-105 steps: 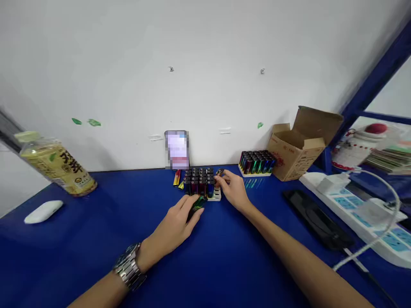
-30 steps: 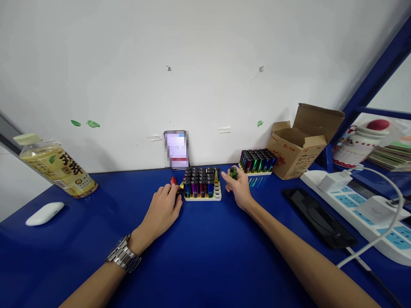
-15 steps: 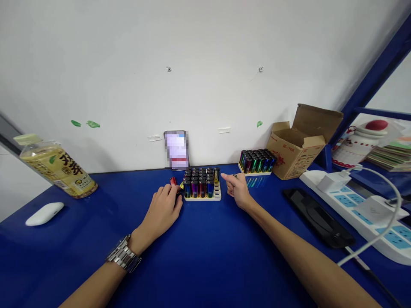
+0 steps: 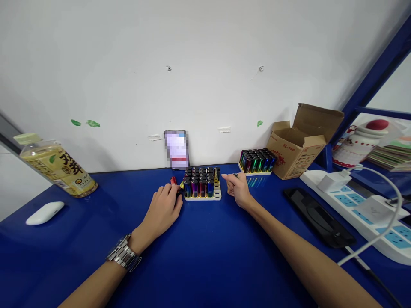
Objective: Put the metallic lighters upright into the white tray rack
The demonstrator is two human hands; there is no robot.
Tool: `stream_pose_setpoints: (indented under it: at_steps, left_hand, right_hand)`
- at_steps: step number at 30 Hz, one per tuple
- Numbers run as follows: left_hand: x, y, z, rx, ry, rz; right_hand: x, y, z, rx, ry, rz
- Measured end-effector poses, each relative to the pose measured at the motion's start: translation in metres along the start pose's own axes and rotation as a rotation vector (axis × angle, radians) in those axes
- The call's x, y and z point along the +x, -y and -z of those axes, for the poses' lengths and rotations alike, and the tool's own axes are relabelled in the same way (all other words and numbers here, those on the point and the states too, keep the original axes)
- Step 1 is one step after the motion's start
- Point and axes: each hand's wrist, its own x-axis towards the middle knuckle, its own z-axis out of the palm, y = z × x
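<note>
The head view is looking forward and down across the blue table (image 4: 205, 252) toward the white wall (image 4: 208, 98). It is taking in a wide span from bottle (image 4: 69, 169) to power strip (image 4: 347, 201), and is showing the left hand (image 4: 163, 209) and right hand (image 4: 239, 191) from behind and above.

Open desk (image 4: 205, 248) in front, filled rack (image 4: 217, 198) beyond

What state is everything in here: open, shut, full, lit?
Left hand: over a red cylinder, grip hidden
Right hand: closed around a dark-ended cylinder
Near tray: partly filled, holes showing at right
Far tray: looks full
Cardboard box: open
Bottle: capped
Phone: upright, screen lit
White case: looks shut
Power strip: plugs inserted
</note>
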Motion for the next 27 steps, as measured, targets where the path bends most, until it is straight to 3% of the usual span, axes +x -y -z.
stream_pose_setpoints:
  at_steps: [6,13,19,27]
  left_hand:
    - [0.0001,0.0002,0.0,0.011,0.012,-0.004]
    - [0.0,-0.0007,0.0005,0.026,0.033,0.005]
    - [0.0002,0.0004,-0.0009,0.026,0.031,0.003]
    - [0.0005,0.0004,-0.0011,0.035,0.021,0.003]
  right_hand:
    - [-0.0016,0.0004,0.0005,-0.034,0.055,0.037]
    - [-0.0003,0.002,0.0006,-0.01,0.003,-0.041]
    - [-0.0041,0.0037,0.0008,-0.078,0.091,0.058]
    - [-0.0028,0.0026,0.0003,-0.074,0.096,0.052]
